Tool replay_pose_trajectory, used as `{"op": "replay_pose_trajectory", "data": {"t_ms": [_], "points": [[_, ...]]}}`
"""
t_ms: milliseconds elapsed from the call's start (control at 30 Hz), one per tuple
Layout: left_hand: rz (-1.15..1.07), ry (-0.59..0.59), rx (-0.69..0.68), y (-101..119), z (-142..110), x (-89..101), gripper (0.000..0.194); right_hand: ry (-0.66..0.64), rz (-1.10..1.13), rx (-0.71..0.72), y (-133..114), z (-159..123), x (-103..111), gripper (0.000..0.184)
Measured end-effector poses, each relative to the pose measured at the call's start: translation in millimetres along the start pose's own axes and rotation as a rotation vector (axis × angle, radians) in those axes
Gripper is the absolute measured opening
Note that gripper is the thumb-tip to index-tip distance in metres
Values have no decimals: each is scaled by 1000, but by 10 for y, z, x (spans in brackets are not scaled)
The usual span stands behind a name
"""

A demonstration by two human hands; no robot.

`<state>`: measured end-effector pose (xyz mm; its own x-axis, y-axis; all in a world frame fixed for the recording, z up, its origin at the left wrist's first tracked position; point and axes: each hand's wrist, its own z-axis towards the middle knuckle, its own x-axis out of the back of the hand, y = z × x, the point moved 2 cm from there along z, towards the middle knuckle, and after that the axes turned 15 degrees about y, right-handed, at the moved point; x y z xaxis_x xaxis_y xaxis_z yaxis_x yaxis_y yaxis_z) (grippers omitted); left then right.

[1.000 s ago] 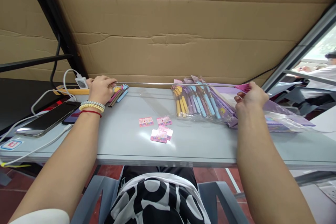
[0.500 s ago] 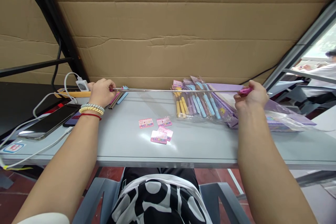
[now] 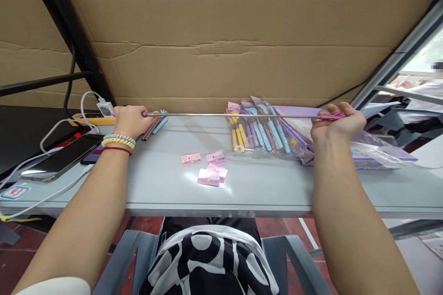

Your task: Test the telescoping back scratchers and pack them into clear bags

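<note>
A long thin metal rod [image 3: 235,115] with a pink hand-shaped end stretches level above the grey table [image 3: 263,184]. My left hand [image 3: 130,120] is closed around its pink handle at the left. My right hand [image 3: 337,125] pinches the pink end at the right, fingers partly curled. Under the rod lie packets of yellow, purple and blue sticks [image 3: 258,129] in clear wrap. A few loose collapsed sticks [image 3: 156,125] lie beside my left hand.
Small pink cards [image 3: 207,169] lie mid-table. A phone [image 3: 58,159] on a white cable and a yellow power strip [image 3: 90,120] sit at the left. Purple sheets in plastic [image 3: 377,152] lie at the right. A cardboard wall [image 3: 221,46] backs the table. Another person sits far right.
The rod has stayed stretched between both hands. My right hand has shifted slightly right and up, turning palm upward around the pink end. The left hand has barely moved.
</note>
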<state>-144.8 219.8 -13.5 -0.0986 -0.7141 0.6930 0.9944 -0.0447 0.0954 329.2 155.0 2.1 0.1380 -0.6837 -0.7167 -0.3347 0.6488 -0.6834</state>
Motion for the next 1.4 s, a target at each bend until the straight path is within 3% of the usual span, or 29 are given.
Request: {"op": "replay_pose_trajectory", "data": {"t_ms": [67,167,300,400,567,833,933,1033,1200,1300,1400], "points": [[14,-2,35,-8,2,11,56,1,-38,26,7,-13,-15,16],[56,25,72,-46,20,-10,46,-25,-55,42,3,-42,-21,22],[65,52,102,-71,38,-20,43,-218,51,29,-12,-83,-36,34],[84,-8,95,-2,25,12,43,-346,46,68,15,-151,-58,30],[104,-47,26,264,-16,73,38,-582,-99,90,205,-386,-113,17],[78,-16,-60,760,-215,153,44,-1078,-530,237,586,-843,-53,45],[66,-48,-167,1017,-349,189,46,-1310,-743,269,745,-1089,26,49],[33,-79,-270,1233,-476,231,47,-1478,-805,396,848,-1332,96,53],[-14,-102,-324,1361,-581,261,48,-1513,-763,599,870,-1526,139,55],[-48,-71,-374,1346,-574,247,37,-1459,-725,569,811,-1525,116,55],[-105,-1,-425,1271,-519,211,29,-1298,-639,484,737,-1458,60,53]]}}
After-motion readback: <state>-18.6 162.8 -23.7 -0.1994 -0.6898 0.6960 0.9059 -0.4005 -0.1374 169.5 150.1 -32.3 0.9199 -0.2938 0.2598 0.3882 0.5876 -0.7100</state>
